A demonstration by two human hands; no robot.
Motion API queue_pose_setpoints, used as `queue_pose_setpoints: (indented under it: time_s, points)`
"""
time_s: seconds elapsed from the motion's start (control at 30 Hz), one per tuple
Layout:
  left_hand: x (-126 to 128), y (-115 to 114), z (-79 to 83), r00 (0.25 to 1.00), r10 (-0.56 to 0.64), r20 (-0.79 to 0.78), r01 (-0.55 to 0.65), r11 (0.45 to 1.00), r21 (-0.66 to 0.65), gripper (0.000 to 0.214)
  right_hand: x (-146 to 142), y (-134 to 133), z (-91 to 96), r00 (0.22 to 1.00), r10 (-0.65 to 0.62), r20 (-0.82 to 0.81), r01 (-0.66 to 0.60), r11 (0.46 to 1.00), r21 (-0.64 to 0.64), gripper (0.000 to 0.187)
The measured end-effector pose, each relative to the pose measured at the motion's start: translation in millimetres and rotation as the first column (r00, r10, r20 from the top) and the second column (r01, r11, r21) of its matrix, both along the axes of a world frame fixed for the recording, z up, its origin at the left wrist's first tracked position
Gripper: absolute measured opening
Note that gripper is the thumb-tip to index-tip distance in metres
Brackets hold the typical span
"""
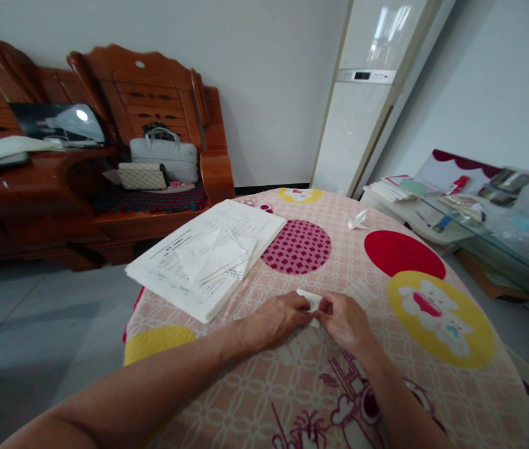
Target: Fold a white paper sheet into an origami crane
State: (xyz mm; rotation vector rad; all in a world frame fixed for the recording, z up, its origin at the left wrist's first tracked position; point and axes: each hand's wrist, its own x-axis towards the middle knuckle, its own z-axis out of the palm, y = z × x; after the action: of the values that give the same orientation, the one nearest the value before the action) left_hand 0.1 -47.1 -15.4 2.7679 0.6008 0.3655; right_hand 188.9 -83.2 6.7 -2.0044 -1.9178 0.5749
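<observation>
1. Your left hand point(276, 318) rests on the counter point(339, 386), a little to the right of the stack of printed sheets point(257, 226) and nearer to you than the stack. Its thumb and fingers are pressed narrowly together on the left edge of a small white paper point(309, 300).
2. Your right hand point(346, 321) lies just beside the left one, one step farther to the right of the stack. Its fingertips are also drawn close and pinch the right side of the same paper. The two hands almost touch each other.
3. You can see the small white paper lying low on the counter between both hands. Only its upper part shows, because your fingers cover the remainder.
4. You have some folded white sheets point(212, 255) lying on top of the stack, with their pointed corner toward the right.
5. You work on a pink checked cloth point(255, 399) with coloured circles, which covers the counter under the stack. A dark red checked circle point(298, 246) is just beside the right edge of the stack, and a plain red circle point(404, 254) lies farther right.
6. You also have a folded paper scrap point(356, 219) well to the right of the stack, near the far edge of the counter.
7. Behind the stack, off the counter, stands a wooden bench point(152, 81) with a grey bag point(164, 157) on its seat.
</observation>
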Motion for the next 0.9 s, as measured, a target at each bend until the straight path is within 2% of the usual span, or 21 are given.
queue_pose_setpoints:
  time_s: [0.1, 0.27, 0.47, 0.67, 0.9]
  points:
    - [0.1, 0.0, 1.5, 1.000, -0.004, -0.009, 0.004, 1.000, -0.001, 0.018, -1.6, 1.0, -0.4, 1.000, -0.009, 0.030, 0.009, 1.000, 0.009, 0.007]
    - [-0.9, -0.5, 2.4, 1.000, -0.002, 0.017, 0.002, 1.000, -0.025, 0.018, 5.0, 3.4, -2.4, 1.000, -0.013, -0.009, 0.013, 1.000, 0.003, 0.008]
    - [-1.8, -0.7, 0.3, 0.999, -0.004, 0.044, 0.005, 0.999, -0.038, 0.019, 16.2, 4.0, -9.7, 0.971, 0.016, -0.237, -0.019, 1.000, -0.010, 0.007]
    - [-3.8, 1.3, 1.1, 0.997, -0.002, 0.079, 0.010, 0.996, -0.092, 0.018, 9.3, 4.6, -9.6, 0.995, -0.016, -0.097, 0.016, 1.000, -0.001, 0.009]
    - [-15.2, 7.5, 8.9, 0.990, -0.073, 0.119, 0.091, 0.985, -0.146, 0.023, 10.8, 4.5, -9.5, 0.992, -0.032, -0.121, 0.031, 0.999, -0.011, 0.009]
